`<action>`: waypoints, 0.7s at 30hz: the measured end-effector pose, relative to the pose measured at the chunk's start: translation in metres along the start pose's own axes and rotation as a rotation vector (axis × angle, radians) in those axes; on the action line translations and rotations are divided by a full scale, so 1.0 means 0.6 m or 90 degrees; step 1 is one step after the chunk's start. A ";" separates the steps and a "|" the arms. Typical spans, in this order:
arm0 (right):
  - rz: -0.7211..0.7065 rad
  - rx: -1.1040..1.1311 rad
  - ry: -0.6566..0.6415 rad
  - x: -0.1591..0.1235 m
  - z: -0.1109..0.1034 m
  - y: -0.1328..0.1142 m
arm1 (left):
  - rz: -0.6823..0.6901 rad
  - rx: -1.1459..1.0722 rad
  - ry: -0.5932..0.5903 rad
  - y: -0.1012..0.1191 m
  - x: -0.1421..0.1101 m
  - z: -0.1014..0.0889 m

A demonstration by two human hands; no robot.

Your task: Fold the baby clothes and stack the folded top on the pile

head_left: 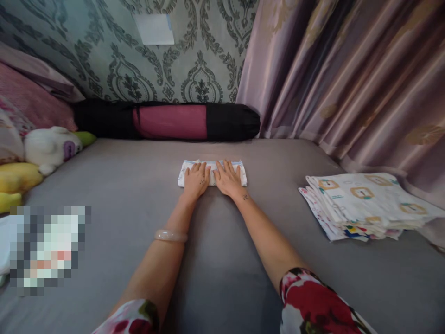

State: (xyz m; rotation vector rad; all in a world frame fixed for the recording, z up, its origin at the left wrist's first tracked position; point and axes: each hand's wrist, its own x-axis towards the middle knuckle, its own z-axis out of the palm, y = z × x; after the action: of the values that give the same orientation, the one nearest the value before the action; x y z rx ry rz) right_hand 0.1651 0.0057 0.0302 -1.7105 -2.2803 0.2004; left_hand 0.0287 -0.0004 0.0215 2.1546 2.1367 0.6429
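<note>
A small folded white cloth point(240, 172) with a blue edge lies on the grey bed sheet point(139, 195) ahead of me. My left hand point(196, 180) lies flat on its left half, fingers stretched out. My right hand point(227, 177) lies flat beside it on the right half, fingers spread. Both palms press down on the cloth and hold nothing. A pale bangle point(170, 235) sits on my left forearm.
A stack of folded patterned cloths point(368, 204) lies to the right. A black and maroon bolster point(167, 121) runs along the patterned wall. Soft toys point(48, 148) and pillows sit at the left. Purple curtains point(347, 83) hang on the right.
</note>
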 end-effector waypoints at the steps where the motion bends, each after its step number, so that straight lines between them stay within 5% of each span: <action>1: -0.024 0.005 0.002 -0.001 0.002 -0.004 | -0.006 -0.018 0.039 -0.006 0.004 -0.003; 4: -0.059 0.013 -0.027 -0.002 0.011 -0.013 | -0.053 -0.060 0.114 -0.036 0.014 -0.012; 10: -0.050 0.004 -0.064 0.000 0.018 -0.011 | -0.170 -0.145 0.124 -0.100 0.020 -0.025; 16: -0.020 -0.038 -0.102 0.019 0.000 -0.041 | -0.286 -0.232 0.086 -0.118 0.018 -0.038; 21: -0.041 -0.053 -0.037 0.040 0.015 -0.088 | -0.341 -0.262 0.103 -0.126 0.017 -0.035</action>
State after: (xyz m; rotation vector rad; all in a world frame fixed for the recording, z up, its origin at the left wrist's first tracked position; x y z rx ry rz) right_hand 0.1075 0.0137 0.0397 -1.6890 -2.4144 0.1450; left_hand -0.0497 0.0081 0.0198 1.2927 2.2577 1.0976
